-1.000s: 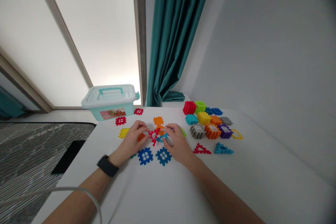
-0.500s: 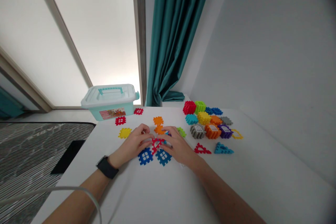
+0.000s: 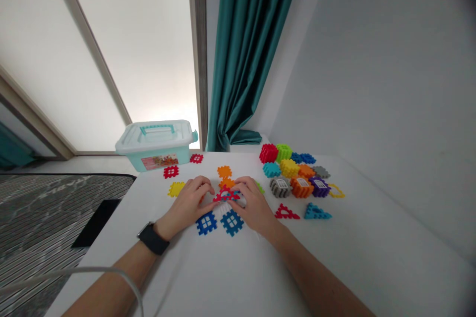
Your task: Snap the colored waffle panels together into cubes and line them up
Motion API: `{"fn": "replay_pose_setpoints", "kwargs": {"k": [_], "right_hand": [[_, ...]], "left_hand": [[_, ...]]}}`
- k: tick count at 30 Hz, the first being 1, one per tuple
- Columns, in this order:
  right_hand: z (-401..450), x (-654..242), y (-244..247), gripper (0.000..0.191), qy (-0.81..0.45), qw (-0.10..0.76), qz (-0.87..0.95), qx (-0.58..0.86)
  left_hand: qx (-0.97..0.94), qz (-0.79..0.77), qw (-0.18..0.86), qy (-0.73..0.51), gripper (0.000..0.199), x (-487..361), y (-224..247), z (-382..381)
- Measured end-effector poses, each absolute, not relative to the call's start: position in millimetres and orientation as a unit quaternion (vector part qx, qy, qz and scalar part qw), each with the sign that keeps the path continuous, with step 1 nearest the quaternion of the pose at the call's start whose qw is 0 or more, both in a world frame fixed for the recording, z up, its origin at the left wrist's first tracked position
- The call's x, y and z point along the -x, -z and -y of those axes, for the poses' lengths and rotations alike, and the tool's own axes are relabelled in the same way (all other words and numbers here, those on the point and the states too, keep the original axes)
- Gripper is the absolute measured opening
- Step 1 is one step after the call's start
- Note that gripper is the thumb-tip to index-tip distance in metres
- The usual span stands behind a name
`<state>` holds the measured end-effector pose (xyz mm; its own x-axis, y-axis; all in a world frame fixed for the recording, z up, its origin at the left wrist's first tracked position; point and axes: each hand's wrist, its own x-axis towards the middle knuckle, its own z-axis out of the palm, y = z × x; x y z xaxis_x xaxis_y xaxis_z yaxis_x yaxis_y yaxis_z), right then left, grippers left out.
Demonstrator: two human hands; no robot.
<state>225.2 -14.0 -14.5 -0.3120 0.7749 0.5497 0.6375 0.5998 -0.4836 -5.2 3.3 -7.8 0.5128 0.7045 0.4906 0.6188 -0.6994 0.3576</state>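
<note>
Between my two hands is a red triangular piece (image 3: 225,194), its point toward the far side. The fingertips of my left hand (image 3: 191,203) grip its left corner. My right hand (image 3: 255,206) pinches its right corner, where a bit of blue shows under the fingers. Just beyond lie two orange pieces, the farther one (image 3: 224,172) fully in sight. Nearer to me, two blue window squares rest flat, one on the left (image 3: 207,223) and one on the right (image 3: 232,222). A green piece (image 3: 260,187) is partly hidden behind my right hand.
A lidded teal box (image 3: 159,146) stands at the back left, near two red squares and a yellow piece (image 3: 176,188). Stacked colourful pieces (image 3: 289,168) fill the right rear, with a red triangle (image 3: 286,212) and a blue triangle (image 3: 317,211) in front.
The red triangular piece has turned so its point faces away, and it sits slightly farther from me. My fingers have shifted to its two lower corners.
</note>
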Motion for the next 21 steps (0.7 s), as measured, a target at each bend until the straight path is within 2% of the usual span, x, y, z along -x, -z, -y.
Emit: {"fn": "replay_pose_setpoints", "kwargs": {"k": [4,10,16,21], "right_hand": [[14.1,-225.0,15.2,0.02,-0.08,0.392,0.806,0.437],[12.0,-226.5,14.7,0.021,-0.078,0.39,0.803,0.443],[12.3,-227.1,12.5,0.037,-0.078,0.393,0.808,0.433],[14.9,-225.8,13.5,0.042,-0.084,0.389,0.816,0.418]], "left_hand": [[-0.867,-0.372,0.09,-0.318,0.007,5.1,7.8,-2.7],[-0.858,-0.358,0.147,-0.337,0.013,2.4,5.7,-1.3],[-0.852,-0.349,0.176,-0.349,0.017,2.2,5.2,-1.1],[-0.858,-0.332,0.177,-0.349,0.018,-0.1,5.2,1.2]]}}
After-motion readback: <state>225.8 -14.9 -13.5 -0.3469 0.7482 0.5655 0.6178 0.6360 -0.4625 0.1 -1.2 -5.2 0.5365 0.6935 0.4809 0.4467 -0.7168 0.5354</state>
